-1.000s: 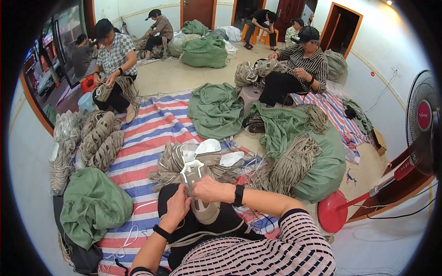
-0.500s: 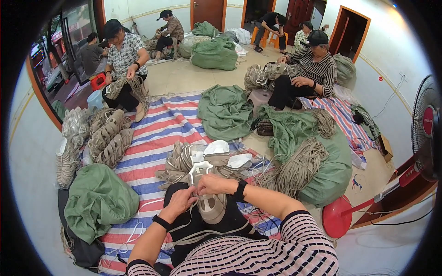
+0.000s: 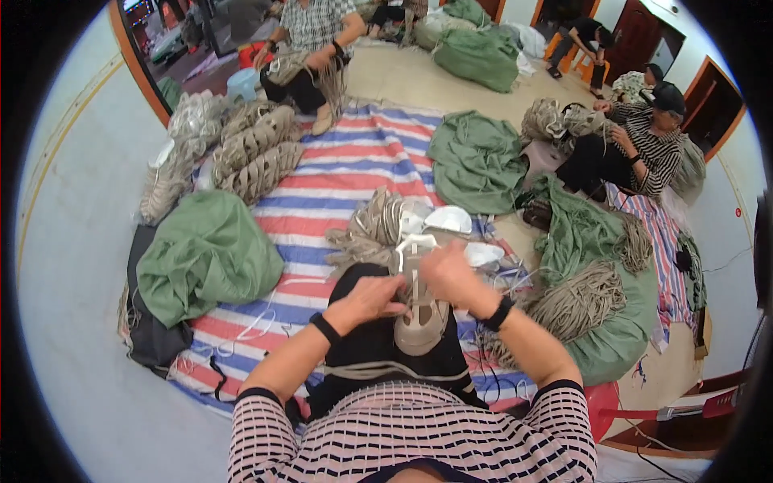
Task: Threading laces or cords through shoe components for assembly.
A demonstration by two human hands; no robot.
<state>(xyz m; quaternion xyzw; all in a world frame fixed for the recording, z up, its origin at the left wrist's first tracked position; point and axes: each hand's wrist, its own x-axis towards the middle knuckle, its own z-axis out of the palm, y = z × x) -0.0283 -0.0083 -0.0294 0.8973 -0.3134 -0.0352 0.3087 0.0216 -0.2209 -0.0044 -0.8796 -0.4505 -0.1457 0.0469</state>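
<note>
A beige-grey shoe upper (image 3: pixel 420 332) lies on my lap, toe toward me, with a white piece (image 3: pixel 417 241) at its far end. A pale lace strip runs down its middle. My left hand (image 3: pixel 369 299) is at its left edge, thumb and fingers closed on the side. Over the upper's right side is my right hand (image 3: pixel 451 275), blurred by motion, so its fingers and anything in them cannot be made out. A long flat lace (image 3: pixel 386 371) lies across my lap. Beyond my knees is a pile of similar uppers (image 3: pixel 372 229) with white shaped pieces (image 3: pixel 448 219).
A thick bundle of laces (image 3: pixel 581 296) rests on a green sack (image 3: pixel 620 342) at right. Another green sack (image 3: pixel 205 258) lies left on the striped sheet (image 3: pixel 322 205), near stacked uppers (image 3: pixel 256 153). Co-workers sit farther back, one in stripes (image 3: pixel 656 149). A red fan base (image 3: pixel 600 406) stands at lower right.
My view has swung, shifting the room rightward and up in the picture. My hands have moved apart: the right one has lifted to the upper's right side, the left stays at its left edge.
</note>
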